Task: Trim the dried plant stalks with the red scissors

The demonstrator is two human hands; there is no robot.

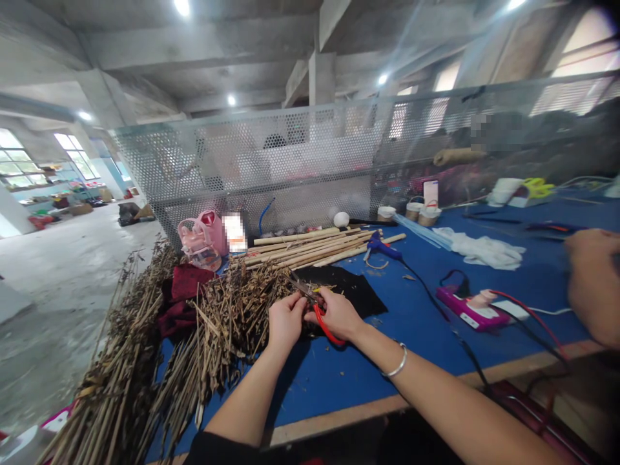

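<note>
R hand point(340, 314) curled round red-handled cutters point(323, 324); L hand point(285, 324) pinched up nr the blades, can't tell what's gripped; dried stalks point(237, 307) heaped on blue counter point(349, 394), just left of hands; prob. light, stiff, brittle, heads crumbly; best held by bare stems; cutters look rigid, hold by grips.

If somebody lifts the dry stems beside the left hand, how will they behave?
The stems look thin and dry, so they would probably snap rather than bend. Their twiggy ends seem tangled, so neighbours may come along. Being so slender, each is likely light.
</note>
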